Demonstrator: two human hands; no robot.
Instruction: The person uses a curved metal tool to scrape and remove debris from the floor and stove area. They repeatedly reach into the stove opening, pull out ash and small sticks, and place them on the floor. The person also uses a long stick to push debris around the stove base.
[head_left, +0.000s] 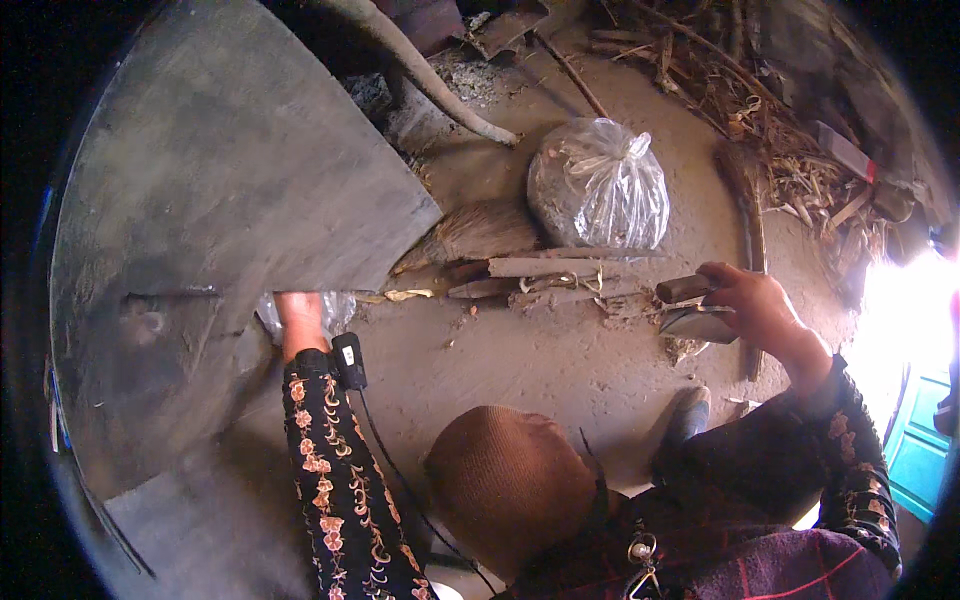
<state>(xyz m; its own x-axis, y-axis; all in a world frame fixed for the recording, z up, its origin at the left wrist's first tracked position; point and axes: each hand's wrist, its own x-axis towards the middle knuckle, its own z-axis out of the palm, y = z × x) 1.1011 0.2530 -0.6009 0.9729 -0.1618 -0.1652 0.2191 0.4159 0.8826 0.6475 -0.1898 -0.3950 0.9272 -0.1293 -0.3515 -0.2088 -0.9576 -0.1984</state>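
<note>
My left hand is out of view under the edge of a large grey slab (247, 172); only the wrist shows, with clear plastic (341, 313) beside it. My right hand (750, 304) is at the right, above the floor, its fingers closed around a short brown piece (682, 289) that looks like wood. A flat greyish piece (697, 325) is just below that, also at my fingers; whether it is separate I cannot tell. Left of my right hand, split sticks (540, 268) lie on the earthen floor. A knotted clear plastic bag (600, 184) with unclear contents stands behind them.
A thick bent branch (450, 97) reaches in from the top. Dry sticks and husks (810, 176) are heaped at the upper right, near an upright-lying pole (752, 225). A black device (349, 361) with a cable hangs by my left sleeve. A rounded brown knit shape (510, 487) fills the bottom middle.
</note>
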